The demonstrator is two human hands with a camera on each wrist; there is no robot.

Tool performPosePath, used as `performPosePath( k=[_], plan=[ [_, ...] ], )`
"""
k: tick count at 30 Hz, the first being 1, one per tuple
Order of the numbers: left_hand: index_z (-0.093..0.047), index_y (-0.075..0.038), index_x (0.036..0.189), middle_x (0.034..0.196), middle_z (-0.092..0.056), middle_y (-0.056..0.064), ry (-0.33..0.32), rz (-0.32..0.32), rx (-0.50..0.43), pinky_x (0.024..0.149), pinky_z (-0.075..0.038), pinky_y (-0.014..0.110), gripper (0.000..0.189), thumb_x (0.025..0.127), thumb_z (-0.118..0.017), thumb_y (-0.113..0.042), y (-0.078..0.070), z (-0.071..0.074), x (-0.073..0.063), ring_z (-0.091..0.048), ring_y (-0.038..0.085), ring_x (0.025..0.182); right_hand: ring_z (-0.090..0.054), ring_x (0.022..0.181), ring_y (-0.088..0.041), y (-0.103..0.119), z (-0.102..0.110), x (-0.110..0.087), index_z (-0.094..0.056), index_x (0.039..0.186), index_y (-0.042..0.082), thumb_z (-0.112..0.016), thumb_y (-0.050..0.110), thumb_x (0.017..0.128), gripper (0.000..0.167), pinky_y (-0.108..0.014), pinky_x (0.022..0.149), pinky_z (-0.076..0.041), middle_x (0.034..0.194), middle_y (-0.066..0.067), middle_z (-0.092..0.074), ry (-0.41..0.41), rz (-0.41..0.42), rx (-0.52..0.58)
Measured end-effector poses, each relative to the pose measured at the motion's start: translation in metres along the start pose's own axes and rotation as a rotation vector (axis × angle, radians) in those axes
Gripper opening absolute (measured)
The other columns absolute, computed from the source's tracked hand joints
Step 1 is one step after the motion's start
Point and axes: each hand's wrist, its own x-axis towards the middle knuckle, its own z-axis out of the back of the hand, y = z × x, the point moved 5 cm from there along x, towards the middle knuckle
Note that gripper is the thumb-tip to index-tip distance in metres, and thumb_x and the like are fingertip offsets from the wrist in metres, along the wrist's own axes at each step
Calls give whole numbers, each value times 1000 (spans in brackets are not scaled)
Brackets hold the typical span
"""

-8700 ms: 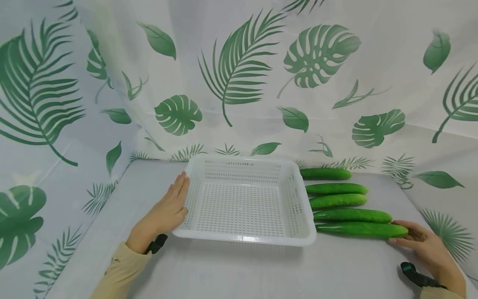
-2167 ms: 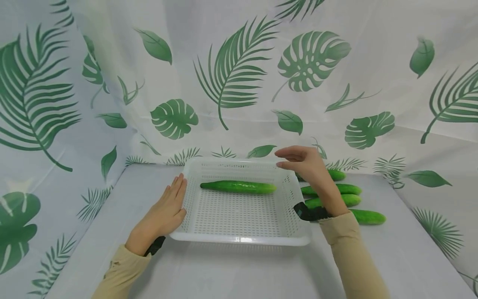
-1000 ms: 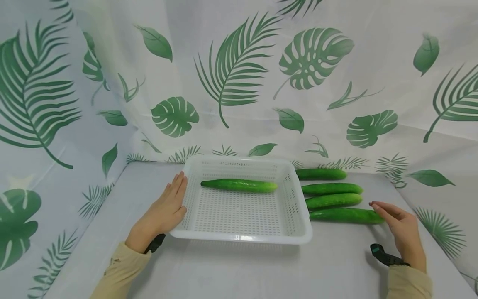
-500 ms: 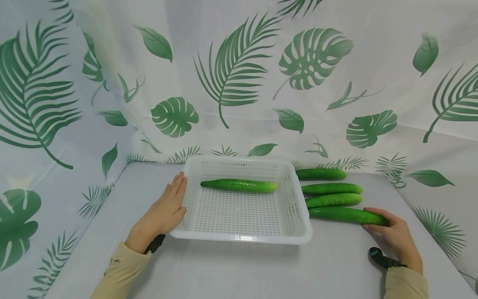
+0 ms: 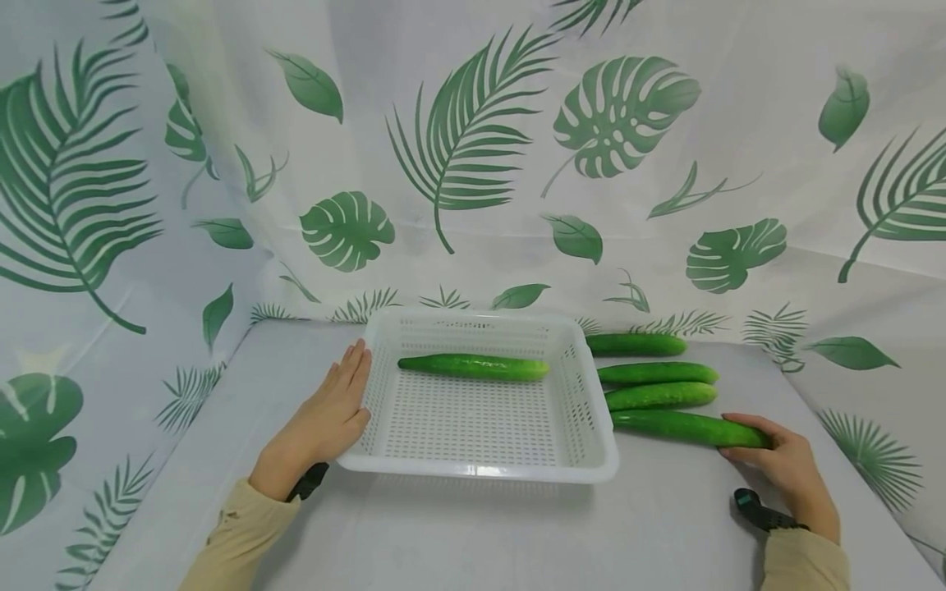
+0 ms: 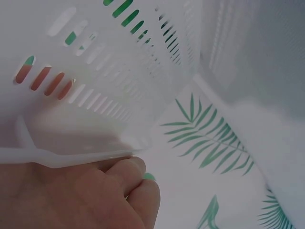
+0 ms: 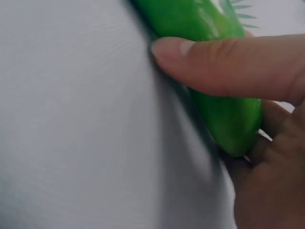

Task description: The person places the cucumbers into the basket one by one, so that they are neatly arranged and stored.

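Note:
A white plastic basket (image 5: 476, 470) with slotted walls stands on the table, and one cucumber (image 5: 473, 367) lies crosswise inside it, towards the back. My left hand (image 5: 321, 423) rests with fairly straight fingers against the basket's left side; the left wrist view shows this hand (image 6: 81, 195) just under the rim (image 6: 62, 160). On the right, my right hand (image 5: 787, 460) grips the outer end of the nearest cucumber (image 5: 680, 425) of the row. Up close, the right thumb (image 7: 205, 64) lies across that cucumber (image 7: 228, 121), with fingers on its other side. The cucumber's far end is hidden at the basket.
Three more cucumbers lie to the right of the basket: one at the back (image 5: 639, 344), one in the middle (image 5: 658, 373) and one just in front of that (image 5: 661, 396). A leaf-printed curtain (image 5: 502, 271) closes off the table (image 5: 480, 542) behind and at the sides.
One cucumber went from the right-hand row into the basket. My right hand then moved back right from above the basket and took hold of the nearest remaining cucumber. The left hand stayed put.

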Motion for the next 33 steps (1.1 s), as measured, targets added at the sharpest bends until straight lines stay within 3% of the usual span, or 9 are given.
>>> performPosePath(
  k=[3,6,8,15,17,19,26,33],
  plan=[
    [-6,13,153,163,2,26,8,8,-2,119,-10,57,74,94,-45,-7,0,-1,0,-2,40,150,-40,101,9,2,4,-3,-60,140,17,-86,31,77,70,-25,93,-40,109,34,-45,5,7,2],
    [-5,13,153,163,3,26,18,15,-3,119,-9,57,74,94,-45,-8,1,-3,1,-1,39,150,-44,97,9,4,8,-5,-61,138,18,-85,28,78,66,-13,75,-39,107,35,-47,5,20,15],
    [-6,13,153,163,3,25,20,15,-4,119,-9,57,74,94,-45,-8,2,-4,1,-1,39,150,-46,97,9,6,10,-7,-61,138,19,-85,26,79,64,-12,73,-41,107,35,-48,8,31,42],
    [-6,14,153,163,1,26,5,2,-6,119,-10,58,73,94,-45,-7,0,-1,0,-3,41,150,-53,97,5,10,20,-14,-62,137,16,-79,5,83,58,-12,74,-46,111,29,-59,26,42,299],
    [-7,14,153,162,1,27,0,-1,-8,119,-10,58,73,94,-45,-6,0,-1,0,-3,41,150,-53,94,4,11,24,-15,-63,136,18,-79,5,83,57,-13,71,-48,111,30,-58,11,50,301],
    [-7,14,153,163,1,26,0,-1,-10,119,-10,57,73,94,-45,-6,0,0,-1,-2,41,150,-55,93,3,10,26,-17,-64,135,16,-78,1,83,56,-14,70,-49,112,27,-60,9,51,376],
    [-5,13,153,163,2,26,7,-2,-15,119,-9,57,73,95,-45,-6,0,-1,-1,-2,40,150,-61,92,-3,15,30,-20,-68,129,10,-66,-17,84,53,-17,70,-53,114,15,-66,26,149,659],
    [-5,13,153,163,3,25,12,-6,-16,119,-9,57,73,95,-45,-6,1,-1,0,-1,40,150,-56,92,-5,20,36,-25,-71,125,9,-68,-20,80,53,-16,68,-53,112,13,-64,-71,154,688]
  ],
)
